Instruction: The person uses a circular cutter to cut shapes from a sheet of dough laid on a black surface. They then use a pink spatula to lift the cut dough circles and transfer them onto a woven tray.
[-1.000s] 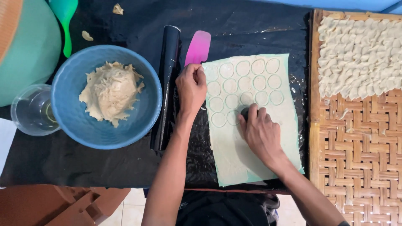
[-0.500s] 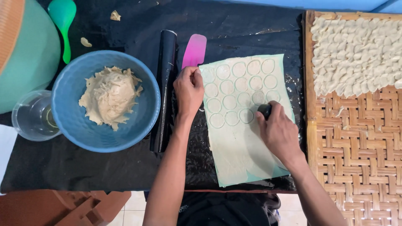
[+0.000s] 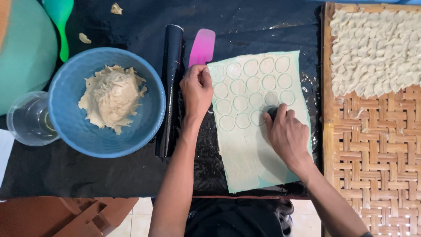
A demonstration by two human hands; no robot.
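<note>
Glass cup (image 3: 28,120), cut off at the left edge. Blue bowl (image 3: 70,87) with a dough lump (image 3: 112,96). Black rolling pin (image 3: 170,87), lying lengthwise on the black-covered table (image 3: 87,175). Pink spatula (image 3: 202,46), lower end hidden behind the left hand (image 3: 197,90), which is loosely curled and presses the dough sheet (image 3: 250,153) at its upper left corner. Right hand (image 3: 287,136), closed over a small dark cutter (image 3: 272,112), mostly hidden, on the sheet beside the cut circles. Woven tray (image 3: 372,153), cut off at the right, holding shaped pieces (image 3: 377,48).
</note>
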